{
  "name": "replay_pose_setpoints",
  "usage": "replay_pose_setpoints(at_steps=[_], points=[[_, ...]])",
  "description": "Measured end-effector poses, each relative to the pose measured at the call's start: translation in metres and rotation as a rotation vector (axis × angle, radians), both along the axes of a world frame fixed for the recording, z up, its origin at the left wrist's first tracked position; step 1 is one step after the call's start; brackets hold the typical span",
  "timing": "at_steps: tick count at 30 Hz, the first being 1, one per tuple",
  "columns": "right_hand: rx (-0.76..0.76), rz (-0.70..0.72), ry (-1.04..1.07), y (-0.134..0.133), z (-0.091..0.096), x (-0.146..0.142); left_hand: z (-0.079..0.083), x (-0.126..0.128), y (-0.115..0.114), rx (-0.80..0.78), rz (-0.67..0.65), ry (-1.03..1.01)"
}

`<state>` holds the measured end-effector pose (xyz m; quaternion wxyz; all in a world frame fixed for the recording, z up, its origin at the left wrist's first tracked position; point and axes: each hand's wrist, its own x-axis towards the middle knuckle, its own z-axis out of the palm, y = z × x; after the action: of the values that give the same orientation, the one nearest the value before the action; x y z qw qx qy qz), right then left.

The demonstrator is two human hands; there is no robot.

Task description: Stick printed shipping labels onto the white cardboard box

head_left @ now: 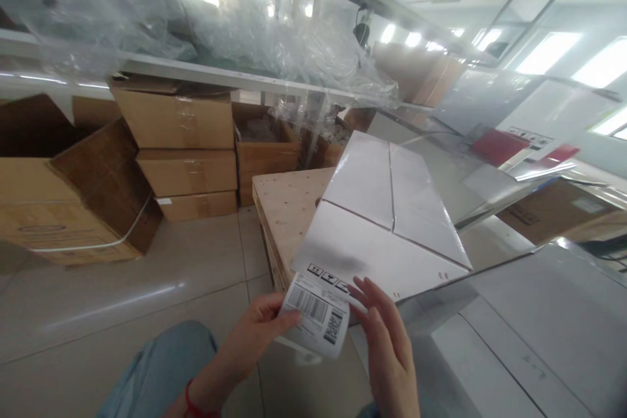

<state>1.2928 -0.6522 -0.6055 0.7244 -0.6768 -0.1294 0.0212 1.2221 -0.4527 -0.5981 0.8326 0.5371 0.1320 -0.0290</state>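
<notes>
A white shipping label (313, 313) printed with barcodes is pinched by my left hand (267, 326), its thumb lying over the label's left part. My right hand (386, 339) has its fingers stretched out beside the label's right edge; whether the fingertips touch it I cannot tell. Just beyond both hands lies a white carton (362, 228) with black handling symbols near its front edge, partly covered by the label. The carton rests tilted in view over a wooden pallet-like stand (289, 202).
More white cartons (553, 313) stand at the right. Brown cardboard boxes (186, 117) are stacked at the left, beside an open brown box (73, 189). Clear plastic wrapping (274, 26) covers the shelf behind. A red and white package (499, 147) lies at the back right.
</notes>
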Motion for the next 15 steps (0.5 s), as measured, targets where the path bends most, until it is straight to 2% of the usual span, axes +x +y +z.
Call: replay_pose_setpoints(at_steps=[3,4,5,7,9,11,15], points=[[0.052,0.194,0.261,0.012,0.004,-0.002,-0.001,0.003,-0.002,-0.043,-0.016,0.018],[0.078,0.217,0.366,0.017,0.005,-0.003,-0.002,0.004,-0.002,-0.05,-0.017,0.021],[0.118,0.204,0.455,0.02,0.006,-0.003,-0.002,0.004,-0.002,-0.059,-0.026,0.016],[0.213,0.094,0.523,0.023,0.006,-0.002,-0.002,0.001,0.002,-0.072,-0.085,-0.007],[0.251,-0.038,0.475,0.02,0.005,0.001,-0.004,-0.004,0.007,-0.049,-0.169,-0.02],[0.215,-0.107,0.391,0.015,0.004,0.003,-0.008,-0.011,0.012,0.001,-0.208,0.006],[0.077,-0.153,0.204,0.007,0.0,0.004,-0.019,-0.019,0.016,0.054,-0.171,0.047]])
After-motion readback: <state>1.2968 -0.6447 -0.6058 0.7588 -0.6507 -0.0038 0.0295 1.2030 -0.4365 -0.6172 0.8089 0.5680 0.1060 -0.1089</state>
